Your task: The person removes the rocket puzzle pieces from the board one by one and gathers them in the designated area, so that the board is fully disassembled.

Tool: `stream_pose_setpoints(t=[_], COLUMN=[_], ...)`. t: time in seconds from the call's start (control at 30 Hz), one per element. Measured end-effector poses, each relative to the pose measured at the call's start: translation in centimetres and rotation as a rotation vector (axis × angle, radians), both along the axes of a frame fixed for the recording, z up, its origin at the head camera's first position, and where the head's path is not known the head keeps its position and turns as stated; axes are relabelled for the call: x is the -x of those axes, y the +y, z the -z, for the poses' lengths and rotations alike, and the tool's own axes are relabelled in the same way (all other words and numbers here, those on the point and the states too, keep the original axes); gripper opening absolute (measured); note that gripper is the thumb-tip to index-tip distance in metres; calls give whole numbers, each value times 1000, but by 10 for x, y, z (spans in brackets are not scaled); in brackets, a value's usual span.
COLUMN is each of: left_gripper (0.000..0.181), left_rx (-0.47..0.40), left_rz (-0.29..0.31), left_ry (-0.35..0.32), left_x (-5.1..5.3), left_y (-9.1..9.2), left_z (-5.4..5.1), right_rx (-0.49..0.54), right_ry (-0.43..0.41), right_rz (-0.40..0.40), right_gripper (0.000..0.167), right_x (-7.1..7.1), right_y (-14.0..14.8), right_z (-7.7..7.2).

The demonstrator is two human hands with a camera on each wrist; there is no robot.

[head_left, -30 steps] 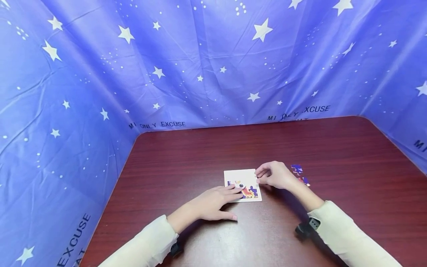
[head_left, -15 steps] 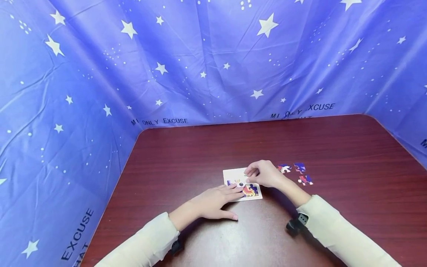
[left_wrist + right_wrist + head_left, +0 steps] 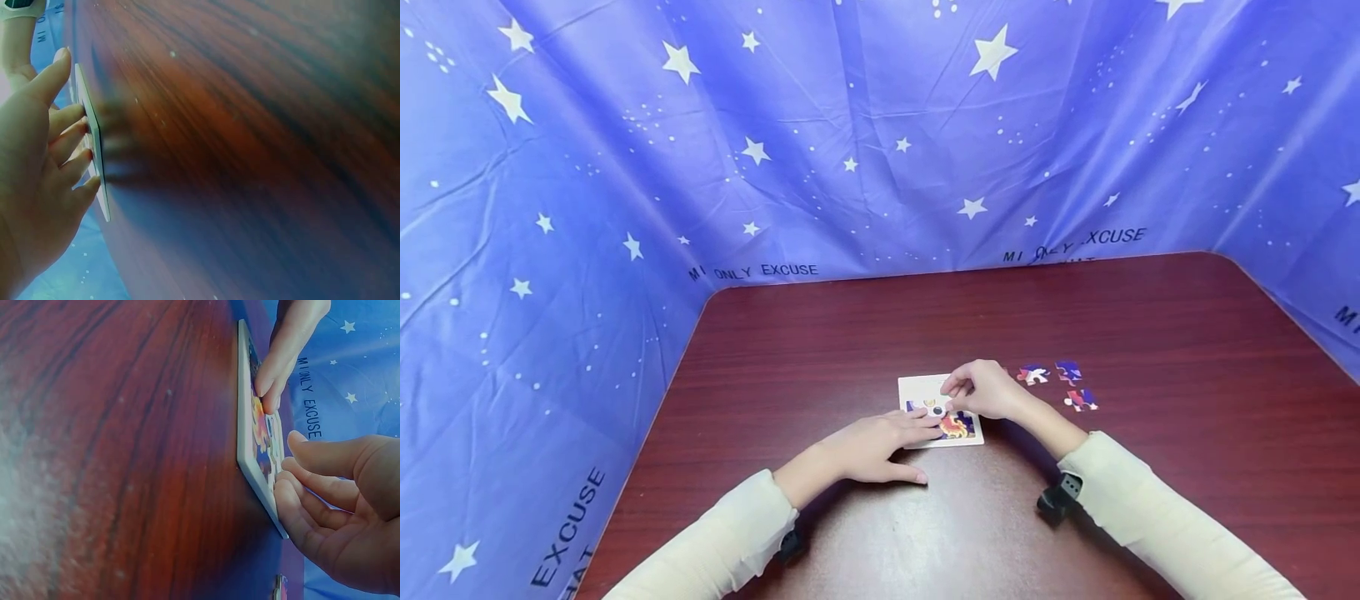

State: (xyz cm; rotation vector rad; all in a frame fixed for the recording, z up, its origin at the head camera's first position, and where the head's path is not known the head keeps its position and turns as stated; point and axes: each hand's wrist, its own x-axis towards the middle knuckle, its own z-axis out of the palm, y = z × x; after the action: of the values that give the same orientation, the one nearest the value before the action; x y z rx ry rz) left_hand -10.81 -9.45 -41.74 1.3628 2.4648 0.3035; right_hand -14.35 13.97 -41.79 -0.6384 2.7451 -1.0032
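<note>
Jigsaw board, white and square (image 3: 922, 387), lies on the red-brown table (image 3: 797, 342), seemingly half-done: near part filled, far part bare, left hand (image 3: 877, 444) flat across it, right hand (image 3: 982, 390) in a narrow grip, contents untellable, three purple-red-white pieces (image 3: 1067, 370) loose beyond.

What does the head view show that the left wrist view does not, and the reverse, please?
Only the head view shows the loose puzzle pieces, lying to the right of the puzzle board. Only the left wrist view shows the board nearly edge-on. Both show the left hand touching the board, the tabletop and the blue curtain.
</note>
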Motion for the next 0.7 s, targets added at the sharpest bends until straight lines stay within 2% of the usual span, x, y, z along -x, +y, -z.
stream_pose_setpoints(t=[0.23,0.4,0.6,0.7], left_gripper=[66,65,64,64], left_rx=[-17,-22,-28,-21], left_rz=[3,6,18,13], left_ry=[-29,-39,-52,-64], left_x=[2,2,4,5], left_y=[-1,-1,-1,0], left_z=[1,1,1,0], right_rx=[4,-35,-42,-45], right_ry=[33,63,41,37], right_rz=[4,21,37,35], right_gripper=[10,7,3,8], right_x=[-2,-2,-4,-4], right_y=[-2,-5,-8,-9], right_z=[1,0,-1,-1])
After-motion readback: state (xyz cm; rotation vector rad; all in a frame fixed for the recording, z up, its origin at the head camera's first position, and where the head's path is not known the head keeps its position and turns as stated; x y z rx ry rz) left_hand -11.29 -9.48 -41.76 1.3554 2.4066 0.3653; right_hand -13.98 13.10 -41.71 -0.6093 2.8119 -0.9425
